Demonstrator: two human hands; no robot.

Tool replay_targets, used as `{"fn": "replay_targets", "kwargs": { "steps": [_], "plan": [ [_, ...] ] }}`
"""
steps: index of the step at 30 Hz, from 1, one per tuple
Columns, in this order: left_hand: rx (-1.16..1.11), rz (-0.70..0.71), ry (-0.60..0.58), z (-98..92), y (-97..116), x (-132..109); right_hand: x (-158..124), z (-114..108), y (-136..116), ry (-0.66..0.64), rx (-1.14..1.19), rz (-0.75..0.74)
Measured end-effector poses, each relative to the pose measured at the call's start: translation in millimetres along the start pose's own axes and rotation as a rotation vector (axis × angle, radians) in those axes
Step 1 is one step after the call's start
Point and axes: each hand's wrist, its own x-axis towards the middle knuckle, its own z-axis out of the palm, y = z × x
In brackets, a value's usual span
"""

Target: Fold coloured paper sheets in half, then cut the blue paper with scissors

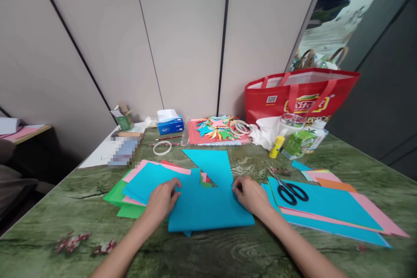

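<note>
A sheet of blue paper point(208, 208) lies in front of me, its near edge curving up in a fold. Another blue piece with a slanted edge point(216, 160) extends behind it, and bits of red, pink and green show through a gap. My left hand point(163, 197) is closed at the left side of the blue paper, fingers curled. My right hand point(249, 193) pinches its right edge. Scissors point(291, 193) with black handles rest on stacked coloured paper point(332, 204) to the right. More coloured sheets point(143, 182) lie under and beside my left hand.
Behind the paper are a tape roll point(162, 147), a blue tissue box point(170, 125) and a plastic packet of coloured paper stars point(216, 128). A yellow glue stick point(276, 147), a green carton point(298, 143) and a red bag point(270, 100) stand at the back right.
</note>
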Motion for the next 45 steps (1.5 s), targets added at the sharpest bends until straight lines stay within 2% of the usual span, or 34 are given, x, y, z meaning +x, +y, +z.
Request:
{"fn": "replay_targets", "kwargs": {
  "steps": [5, 8, 11, 14, 16, 19, 26, 30, 34, 39, 45],
  "plan": [
    [0.308, 0.025, -0.156, -5.4, 19.4, -4.8, -7.4, -2.1, -13.3, -0.026, -0.126, 0.025],
    [0.426, 0.096, -0.129, -5.0, 24.1, -2.9, -10.2, -2.7, -20.1, 0.000, -0.162, -0.029],
    [0.402, 0.266, -0.131, -2.6, 24.3, 1.8, -8.3, -3.4, -25.3, -0.006, -0.209, -0.151],
    [0.348, 0.393, -0.249, -5.5, 26.2, 7.2, -3.2, -6.2, -27.9, -0.106, -0.261, -0.227],
    [0.365, 0.414, -0.304, -9.7, 29.2, 9.9, -0.7, -10.2, -29.1, -0.171, -0.290, -0.260],
    [0.394, 0.448, -0.327, -13.5, 34.0, 11.3, -0.9, -18.3, -32.1, -0.218, -0.312, -0.293],
    [0.541, 0.525, -0.403, -8.4, 50.7, 14.1, -2.2, -29.9, -42.9, -0.304, -0.327, -0.333],
    [0.543, 0.565, -0.399, -5.8, 62.7, 15.0, -0.2, -28.1, -39.8, -0.378, -0.257, -0.483],
    [0.542, 0.593, -0.417, -7.3, 65.4, 13.3, -2.3, -25.7, -37.5, -0.414, -0.205, -0.635],
    [0.532, 0.588, -0.410, -7.0, 58.9, 10.6, -8.6, -27.6, -51.3, -0.451, -0.256, -0.619],
    [0.558, 0.593, -0.372, 5.9, 53.9, 5.6, -10.2, -27.3, -67.4, -0.565, -0.284, -0.659]
  ]
}}
